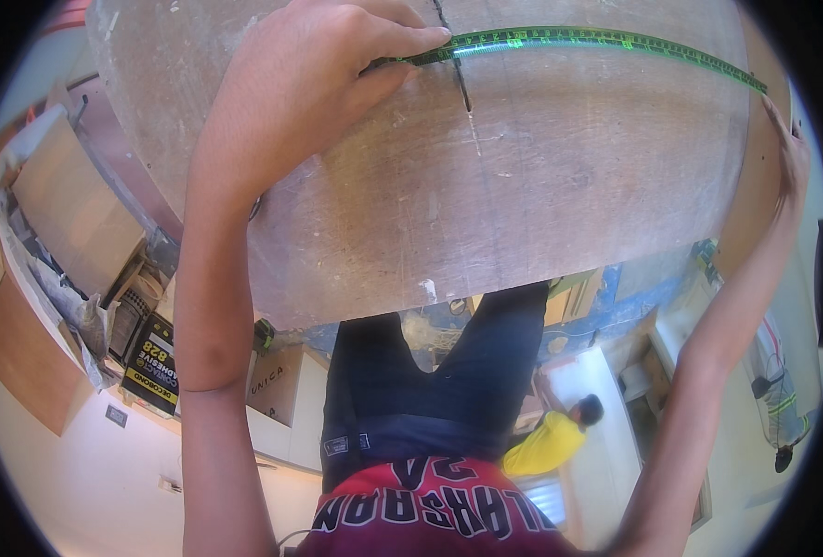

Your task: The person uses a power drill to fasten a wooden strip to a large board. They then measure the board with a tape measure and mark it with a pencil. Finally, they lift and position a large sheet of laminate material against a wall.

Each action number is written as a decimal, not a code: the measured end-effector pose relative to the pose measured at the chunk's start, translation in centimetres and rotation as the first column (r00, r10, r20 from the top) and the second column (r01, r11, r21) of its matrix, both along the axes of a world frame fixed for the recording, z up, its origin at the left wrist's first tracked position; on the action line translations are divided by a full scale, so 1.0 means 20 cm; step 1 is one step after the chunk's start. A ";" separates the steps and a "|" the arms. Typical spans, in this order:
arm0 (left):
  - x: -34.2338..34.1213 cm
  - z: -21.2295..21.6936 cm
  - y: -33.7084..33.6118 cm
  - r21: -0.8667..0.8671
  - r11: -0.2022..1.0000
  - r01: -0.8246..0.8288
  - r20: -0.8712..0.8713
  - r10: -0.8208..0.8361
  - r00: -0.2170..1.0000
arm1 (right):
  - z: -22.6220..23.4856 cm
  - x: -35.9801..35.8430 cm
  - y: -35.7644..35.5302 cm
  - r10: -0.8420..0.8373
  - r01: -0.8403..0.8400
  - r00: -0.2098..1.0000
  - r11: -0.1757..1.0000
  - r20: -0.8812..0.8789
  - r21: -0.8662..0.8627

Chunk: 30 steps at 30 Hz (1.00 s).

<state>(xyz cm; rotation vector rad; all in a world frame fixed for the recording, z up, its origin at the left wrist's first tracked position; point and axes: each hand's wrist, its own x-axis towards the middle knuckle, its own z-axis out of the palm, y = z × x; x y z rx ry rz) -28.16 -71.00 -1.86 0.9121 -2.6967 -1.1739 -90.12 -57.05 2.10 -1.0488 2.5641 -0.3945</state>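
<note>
A green tape measure blade (560, 39) with dark markings lies stretched across a worn brown wooden board (383, 213), bowing slightly toward the right. My left hand (314, 70) rests on the board and pinches the blade between thumb and fingers, just left of a dark line (464, 88) that runs across the board. At the board's right side, my right hand (788, 148) has its fingertips at the blade's other end, seen edge-on and partly hidden. The tape's case, if it is under my left hand, does not show.
Beyond the board's near edge are my dark trousers (430, 371). A person in a yellow shirt (549, 444) is lower right; another in grey clothes (781, 399) is far right. Wooden panels (77, 204) and a black and yellow can (154, 357) stand at left.
</note>
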 end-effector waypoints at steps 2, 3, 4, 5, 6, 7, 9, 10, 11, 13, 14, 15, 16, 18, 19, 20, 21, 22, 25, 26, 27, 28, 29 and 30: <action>-0.02 0.04 0.00 0.013 1.000 -0.005 0.033 0.005 0.999 | 0.00 0.01 0.00 -0.016 0.016 1.000 1.000 0.017 -0.005; -0.02 0.05 0.00 0.019 1.000 -0.008 0.049 0.007 0.999 | 0.00 0.02 0.00 -0.027 0.027 0.999 1.000 0.024 -0.003; -0.01 0.04 0.00 0.006 1.000 -0.002 0.027 0.002 1.000 | 0.00 0.03 0.00 -0.037 0.038 0.999 0.999 0.031 -0.003; 0.00 0.01 0.00 -0.008 1.000 0.004 0.005 -0.004 1.000 | 0.00 0.04 -0.01 -0.048 0.048 0.998 0.999 0.033 0.002; 0.01 0.00 -0.01 -0.021 1.000 0.009 -0.017 -0.009 1.000 | 0.00 0.05 -0.01 -0.050 0.050 0.998 0.999 0.024 0.007; 0.00 0.01 -0.01 -0.021 1.000 0.011 -0.018 -0.012 1.000 | 0.01 0.04 -0.01 -0.054 0.054 0.998 0.998 0.011 0.013; -0.02 0.05 0.00 -0.021 1.000 0.015 -0.020 -0.016 1.000 | 0.01 0.02 -0.01 -0.044 0.045 0.999 0.999 -0.015 0.014; -0.02 0.06 0.00 -0.020 1.000 0.016 -0.021 -0.017 1.000 | 0.01 0.03 -0.01 -0.037 0.037 0.999 0.999 -0.016 0.006; -0.02 0.07 0.00 -0.019 1.000 0.017 -0.023 -0.018 1.000 | 0.00 0.03 -0.01 -0.028 0.029 1.000 0.999 0.002 -0.016; -0.02 0.07 0.00 -0.009 1.000 0.012 -0.020 -0.012 1.000 | 0.00 0.04 -0.01 -0.029 0.030 0.999 0.999 0.025 -0.035; -0.02 0.07 0.00 0.000 1.000 0.006 -0.016 -0.006 1.000 | 0.00 0.05 -0.01 -0.039 0.040 0.999 0.999 0.032 -0.032; -0.02 0.07 0.00 0.009 1.000 0.000 -0.012 0.000 1.000 | 0.00 0.06 -0.02 -0.045 0.046 0.998 0.998 0.033 -0.030; -0.02 0.07 0.00 0.002 1.000 -0.001 -0.021 0.001 1.000 | 0.00 0.07 -0.02 -0.052 0.053 0.998 0.998 0.035 -0.028; -0.03 0.08 0.00 -0.011 1.000 -0.004 -0.037 0.003 0.999 | 0.00 0.08 -0.02 -0.052 0.053 0.998 0.998 0.032 -0.027; -0.03 0.08 0.00 -0.024 1.000 -0.003 -0.045 0.002 0.999 | 0.01 0.07 -0.02 -0.050 0.050 0.998 0.998 0.029 -0.026; -0.03 0.08 0.00 -0.037 0.999 -0.003 -0.052 0.001 0.999 | 0.01 0.05 -0.02 -0.042 0.043 0.999 0.999 0.028 -0.026; -0.03 0.08 0.01 -0.051 0.999 -0.003 -0.059 0.000 0.998 | 0.01 0.04 -0.01 -0.032 0.033 0.999 0.999 0.019 -0.029; -0.02 0.06 0.00 -0.042 0.999 -0.003 -0.064 0.000 0.998 | 0.00 0.04 -0.02 -0.020 0.021 1.000 0.999 0.013 -0.033; -0.01 0.01 0.00 -0.017 1.000 -0.009 -0.061 0.008 0.998 | -0.01 0.03 -0.02 0.000 0.000 1.000 1.000 -0.026 -0.026; -0.02 0.05 0.00 -0.010 1.000 -0.014 -0.048 0.013 0.999 | 0.00 0.02 -0.02 -0.009 0.009 0.999 1.000 -0.037 -0.005; -0.03 0.07 0.00 -0.004 1.000 -0.019 -0.036 0.019 0.999 | 0.00 0.01 -0.02 -0.016 0.016 0.999 1.000 -0.038 0.003; -0.03 0.08 0.00 -0.012 1.000 -0.020 -0.035 0.020 0.999 | 0.00 0.01 -0.02 -0.021 0.021 0.999 1.000 -0.036 0.009; -0.03 0.08 0.00 -0.020 1.000 -0.021 -0.033 0.020 0.999 | 0.00 0.02 -0.02 -0.025 0.025 0.999 1.000 -0.024 0.003; -0.03 0.08 0.00 -0.027 0.999 -0.022 -0.032 0.021 0.999 | -0.01 0.03 -0.03 -0.027 0.027 0.999 1.000 -0.021 0.002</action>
